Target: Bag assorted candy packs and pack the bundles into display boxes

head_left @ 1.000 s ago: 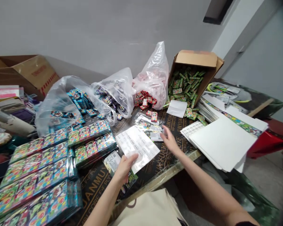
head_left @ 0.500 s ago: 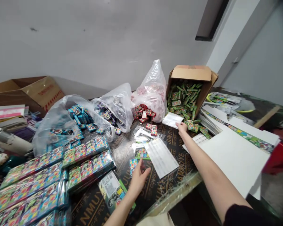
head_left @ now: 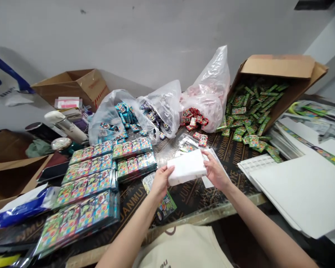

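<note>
White stack [head_left: 187, 166] between both hands

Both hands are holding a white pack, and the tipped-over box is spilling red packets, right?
Nearly. The head view shows the left hand and right hand holding the white pack, but the tipped-over box spills green packets, not red.

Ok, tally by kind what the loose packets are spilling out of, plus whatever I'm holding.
Clear plastic bags: 3
Tipped cardboard box: 1
White pack, held between left hand and right hand: 1
Total: 5
</note>
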Demonstrator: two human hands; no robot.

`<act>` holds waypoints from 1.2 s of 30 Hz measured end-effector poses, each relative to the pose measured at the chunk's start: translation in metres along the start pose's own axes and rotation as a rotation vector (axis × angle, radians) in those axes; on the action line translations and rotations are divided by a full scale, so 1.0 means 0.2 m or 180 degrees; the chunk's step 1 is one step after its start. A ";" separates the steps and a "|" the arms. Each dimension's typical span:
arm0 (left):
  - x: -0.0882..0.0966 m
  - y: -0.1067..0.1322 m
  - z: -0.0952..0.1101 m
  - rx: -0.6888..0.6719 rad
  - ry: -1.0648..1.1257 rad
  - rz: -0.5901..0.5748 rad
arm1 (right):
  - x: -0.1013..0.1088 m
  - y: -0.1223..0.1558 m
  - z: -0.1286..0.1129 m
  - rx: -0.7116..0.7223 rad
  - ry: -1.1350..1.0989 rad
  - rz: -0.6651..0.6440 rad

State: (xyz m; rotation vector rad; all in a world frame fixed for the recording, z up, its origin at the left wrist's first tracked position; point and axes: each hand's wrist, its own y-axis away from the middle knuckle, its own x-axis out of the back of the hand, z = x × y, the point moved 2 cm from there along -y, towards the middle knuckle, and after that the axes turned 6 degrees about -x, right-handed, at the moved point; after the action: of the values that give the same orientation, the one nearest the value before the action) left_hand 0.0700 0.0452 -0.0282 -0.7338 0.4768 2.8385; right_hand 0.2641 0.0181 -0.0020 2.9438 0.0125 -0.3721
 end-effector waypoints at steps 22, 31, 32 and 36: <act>0.09 0.23 0.24 -0.1667 -0.2168 0.0425 | -0.10 0.08 -0.17 0.1389 0.3361 0.0670; 0.07 0.21 0.15 -0.0921 -0.1684 -0.0173 | -0.36 0.04 -0.05 0.1526 0.3430 -0.0644; 0.08 0.21 0.13 -0.0818 -0.1497 -0.0163 | -0.36 0.03 -0.03 0.1529 0.3348 -0.0604; 0.11 0.22 0.08 -0.0341 -0.0709 0.0001 | -0.33 0.01 0.01 0.2026 0.3429 -0.0477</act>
State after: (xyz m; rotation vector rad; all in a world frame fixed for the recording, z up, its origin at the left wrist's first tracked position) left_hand 0.0336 0.0119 -0.0134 -0.4256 0.2928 2.9172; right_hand 0.1995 0.0162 0.0133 3.2991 0.2948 1.4485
